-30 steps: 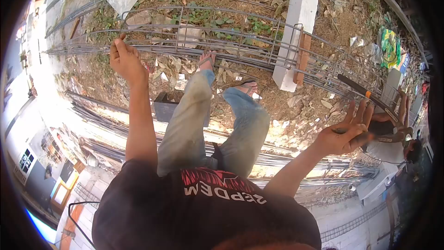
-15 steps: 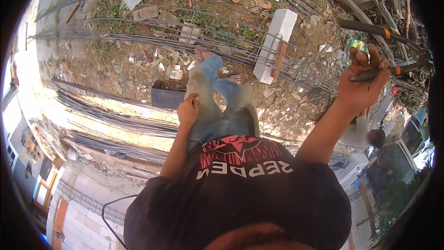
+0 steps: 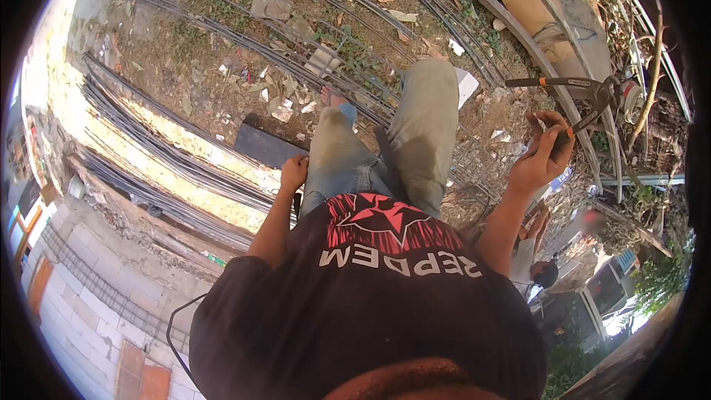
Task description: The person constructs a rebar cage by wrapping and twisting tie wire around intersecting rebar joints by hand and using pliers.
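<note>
My right hand (image 3: 544, 154) is out to the right, with its fingers wrapped round one handle of a bolt cutter (image 3: 544, 82). The cutter's dark handles have orange bands and stand spread apart; its head points right. My left hand (image 3: 294, 173) hangs beside my left thigh with its fingers curled in. A small dark shape shows just below it, and I cannot make out whether the fingers hold it. My right leg (image 3: 426, 130), in dusty jeans, is raised and bent at the knee. My left foot (image 3: 333, 98) is bare on the littered ground.
Long steel bars (image 3: 281, 67) run across the ground ahead. More bars (image 3: 163, 152) lie in bundles to the left. A white block (image 3: 465, 89) is partly behind my knee, and a dark box (image 3: 266, 144) lies near my left leg. Other people (image 3: 529, 252) are at right.
My right leg has lifted and bent into a step. The bolt cutter, still in my right hand, has shifted left in view. The view has turned, and the white block is now mostly hidden.
</note>
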A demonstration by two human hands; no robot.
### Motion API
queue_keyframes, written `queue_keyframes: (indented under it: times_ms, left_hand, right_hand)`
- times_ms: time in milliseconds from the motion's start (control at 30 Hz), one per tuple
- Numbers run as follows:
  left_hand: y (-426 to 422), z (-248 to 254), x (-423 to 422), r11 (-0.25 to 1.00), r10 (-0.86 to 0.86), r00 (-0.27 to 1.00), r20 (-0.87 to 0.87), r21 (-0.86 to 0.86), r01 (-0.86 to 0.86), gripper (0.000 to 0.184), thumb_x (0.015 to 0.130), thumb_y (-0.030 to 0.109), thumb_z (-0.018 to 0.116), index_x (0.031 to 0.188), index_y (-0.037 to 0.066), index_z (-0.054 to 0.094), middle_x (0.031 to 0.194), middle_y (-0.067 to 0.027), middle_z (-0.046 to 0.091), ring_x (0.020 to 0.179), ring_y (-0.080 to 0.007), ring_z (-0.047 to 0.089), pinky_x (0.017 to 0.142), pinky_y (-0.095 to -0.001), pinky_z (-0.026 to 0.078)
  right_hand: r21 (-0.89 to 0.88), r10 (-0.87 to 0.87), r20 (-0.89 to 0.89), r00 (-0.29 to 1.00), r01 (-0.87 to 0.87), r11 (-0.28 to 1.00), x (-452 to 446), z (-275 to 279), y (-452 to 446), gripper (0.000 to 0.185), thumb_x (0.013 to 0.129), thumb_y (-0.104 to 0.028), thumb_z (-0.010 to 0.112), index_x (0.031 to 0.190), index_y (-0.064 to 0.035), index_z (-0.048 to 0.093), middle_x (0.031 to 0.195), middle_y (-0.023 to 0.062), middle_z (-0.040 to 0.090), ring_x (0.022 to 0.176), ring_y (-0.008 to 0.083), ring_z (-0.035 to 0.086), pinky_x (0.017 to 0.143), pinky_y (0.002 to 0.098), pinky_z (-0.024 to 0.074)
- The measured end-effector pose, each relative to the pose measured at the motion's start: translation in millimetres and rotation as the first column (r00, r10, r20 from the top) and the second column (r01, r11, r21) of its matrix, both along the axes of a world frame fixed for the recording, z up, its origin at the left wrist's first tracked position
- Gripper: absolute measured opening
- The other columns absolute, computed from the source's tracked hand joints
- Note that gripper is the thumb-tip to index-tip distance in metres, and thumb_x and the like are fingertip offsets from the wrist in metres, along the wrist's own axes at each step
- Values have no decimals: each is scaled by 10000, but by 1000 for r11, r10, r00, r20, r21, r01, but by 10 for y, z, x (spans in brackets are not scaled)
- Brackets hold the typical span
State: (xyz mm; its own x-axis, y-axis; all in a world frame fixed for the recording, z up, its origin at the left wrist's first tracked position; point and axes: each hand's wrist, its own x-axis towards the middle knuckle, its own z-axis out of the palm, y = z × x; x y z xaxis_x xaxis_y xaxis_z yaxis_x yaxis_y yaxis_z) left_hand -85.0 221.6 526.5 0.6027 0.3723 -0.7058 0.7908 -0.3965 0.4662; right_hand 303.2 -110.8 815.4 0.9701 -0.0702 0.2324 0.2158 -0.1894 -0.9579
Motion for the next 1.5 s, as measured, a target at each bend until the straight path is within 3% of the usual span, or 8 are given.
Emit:
queue_keyframes:
  times_ms: [333, 467, 567, 600, 800, 1000, 1267, 1500]
  left_hand:
    - [-666, 182, 751, 808, 575, 818, 2, 155, -568, 319, 988, 245, 620, 1176, 14, 733, 1000, -262, 740, 933, -418, 728, 835, -479, 560]
    - [-1802, 413, 981, 417, 898, 440, 20, 289, -862, 359, 1011, 268, 604, 1195, -17, 721, 1006, -238, 755, 935, -372, 738, 827, -462, 560]
    - [-2987, 744, 1433, 191, 981, 184, -54, 273, -943, 346, 1021, 275, 602, 1203, 13, 735, 890, -181, 750, 718, -271, 688, 708, -412, 523]
    - [-3410, 707, 1531, 117, 993, 114, -30, 374, -920, 338, 1023, 270, 598, 1202, 19, 737, 886, -177, 749, 713, -266, 683, 698, -407, 520]
    - [-4212, 1075, 2818, -345, 935, -333, 126, 550, -760, 372, 1046, 266, 549, 1189, -34, 715, 988, -217, 745, 881, -304, 713, 789, -410, 536]
    - [-4158, 984, 3737, -580, 814, -481, 324, 470, -665, 372, 1050, 287, 559, 1216, -9, 711, 975, -214, 739, 849, -312, 709, 776, -426, 530]
    - [-4974, 333, 5103, -777, 621, -784, 5, 136, -614, 352, 1027, 270, 585, 1195, -7, 722, 848, -213, 728, 744, -318, 706, 717, -439, 531]
    - [-5494, 378, 5862, -876, 460, -888, -7, 159, -455, 345, 1035, 267, 592, 1230, 19, 733, 779, -158, 712, 681, -272, 682, 669, -435, 521]
  right_hand:
    - [-4, 508, -91, 856, -511, 860, 1642, -211, 969, 185, 1075, -175, 548, 1080, 10, 546, 1248, 207, 611, 1217, 308, 603, 1021, 522, 546]
    - [101, 827, -226, 515, -832, 546, 2805, -905, 1597, 306, 1086, -209, 545, 1290, 18, 553, 1307, 174, 609, 1228, 266, 615, 1037, 467, 537]
    - [-124, 863, -407, 299, -954, 272, 3467, -1074, 1851, 299, 1076, -224, 583, 1281, -6, 586, 1244, 124, 647, 1083, 180, 648, 928, 379, 560]
    - [-222, 821, -495, 285, -955, 197, 3622, -1067, 1885, 266, 1060, -230, 625, 1225, -22, 631, 1078, 55, 673, 878, 111, 613, 766, 298, 526]
    - [-317, 706, -705, 66, -920, -231, 4141, -1362, 1808, 187, 1056, -178, 619, 1134, -8, 621, 927, 46, 641, 769, 132, 614, 718, 317, 517]
    - [-367, 656, -734, -178, -708, -603, 4640, -2027, 1508, 229, 1032, -223, 663, 1013, -2, 609, 773, 27, 615, 683, 109, 565, 616, 281, 464]
    - [-57, 180, -979, -93, -727, -684, 5113, -2502, 1802, 142, 1009, -139, 648, 1018, -17, 577, 784, 67, 653, 630, 137, 644, 535, 291, 521]
    - [-155, 208, -978, -36, -545, -824, 5150, -2692, 2170, 140, 991, -131, 661, 991, -8, 594, 733, 61, 640, 584, 135, 627, 498, 293, 497]
